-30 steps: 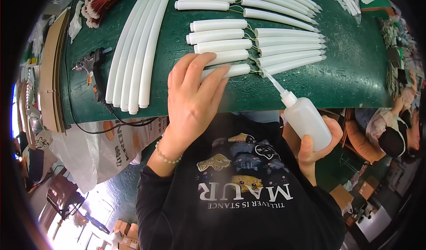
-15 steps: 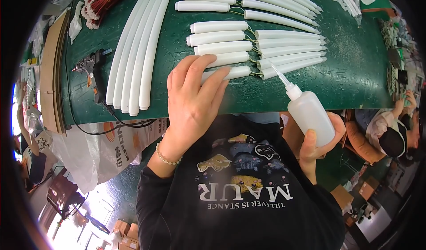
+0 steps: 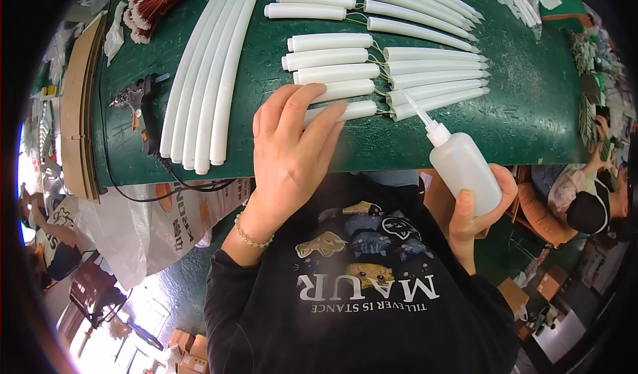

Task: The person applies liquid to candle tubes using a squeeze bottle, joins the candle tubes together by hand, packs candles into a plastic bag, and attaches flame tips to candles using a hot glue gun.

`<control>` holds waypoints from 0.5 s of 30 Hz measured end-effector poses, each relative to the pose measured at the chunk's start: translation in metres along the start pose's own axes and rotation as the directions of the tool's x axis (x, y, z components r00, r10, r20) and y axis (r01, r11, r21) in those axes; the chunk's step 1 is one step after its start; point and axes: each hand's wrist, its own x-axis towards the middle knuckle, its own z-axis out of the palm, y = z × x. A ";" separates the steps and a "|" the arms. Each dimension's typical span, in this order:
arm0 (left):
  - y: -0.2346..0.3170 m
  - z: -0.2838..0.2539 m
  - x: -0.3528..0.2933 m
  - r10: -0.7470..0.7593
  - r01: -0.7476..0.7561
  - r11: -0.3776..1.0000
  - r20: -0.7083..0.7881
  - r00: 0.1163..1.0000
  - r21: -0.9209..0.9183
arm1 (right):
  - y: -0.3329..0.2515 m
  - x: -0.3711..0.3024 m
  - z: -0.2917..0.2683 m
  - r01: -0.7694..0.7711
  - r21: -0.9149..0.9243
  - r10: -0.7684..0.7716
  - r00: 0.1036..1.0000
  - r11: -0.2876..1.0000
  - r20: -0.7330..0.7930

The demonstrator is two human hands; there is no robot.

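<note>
the left hand [image 3: 289, 151] lies flat and open at frame centre, fingers spread over the near end of a short white plastic tube [image 3: 345, 111] on the green tabletop [image 3: 531, 108]; the tube's long axis runs left to right, joined by thin wire to a tapered white piece [image 3: 438, 103] on its right; the right hand [image 3: 482, 204], lower right, is closed around a translucent white squeeze bottle [image 3: 464, 165] – its thin nozzle slants up-left, toward the joint just right of the left hand's fingertips; a black glue gun [image 3: 141, 101] lies at left.

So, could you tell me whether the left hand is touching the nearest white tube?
Touching: the head view shows the left hand with its fingers lying on the nearest white tube.
</note>
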 end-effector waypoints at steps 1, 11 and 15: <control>0.000 0.000 0.000 0.000 0.000 1.000 -0.002 1.000 0.003 | -0.001 0.002 0.001 0.001 0.000 -0.001 1.000 1.000 0.000; 0.000 0.001 -0.001 -0.001 0.001 1.000 -0.003 1.000 -0.020 | -0.005 0.016 0.014 0.009 -0.014 -0.008 0.999 1.000 0.038; 0.000 0.001 -0.001 -0.002 0.002 1.000 -0.007 1.000 -0.023 | 0.001 0.019 0.013 0.060 0.045 -0.062 0.997 0.997 0.047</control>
